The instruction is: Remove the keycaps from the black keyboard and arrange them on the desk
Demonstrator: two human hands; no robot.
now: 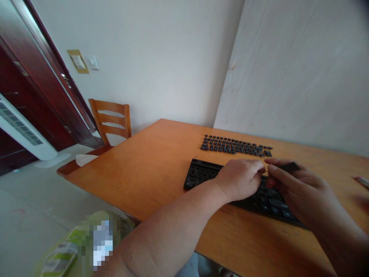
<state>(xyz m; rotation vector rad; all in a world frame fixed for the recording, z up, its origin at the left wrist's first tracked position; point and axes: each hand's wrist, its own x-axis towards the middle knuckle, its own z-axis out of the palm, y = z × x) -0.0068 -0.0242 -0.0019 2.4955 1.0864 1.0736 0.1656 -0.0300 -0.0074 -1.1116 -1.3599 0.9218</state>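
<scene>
A black keyboard [200,173] lies on the wooden table, with bare key sockets at its left end and keys in place towards its right. My left hand [242,177] is over the keyboard's middle, fingers closed; what they pinch is hidden. Just to the right, my right hand [300,182] is closed around a small black piece [290,166], whose exact kind I cannot tell. The fingertips of both hands nearly meet, with a thin dark sliver between them. Behind the keyboard, loose black keycaps [227,147] are laid out in rows.
The wooden table [138,169] reaches to the wall. A wooden chair [112,119] stands at its far left. At the right edge lies a slim object [362,181], partly out of view. A white tower-shaped appliance [25,127] is near the door.
</scene>
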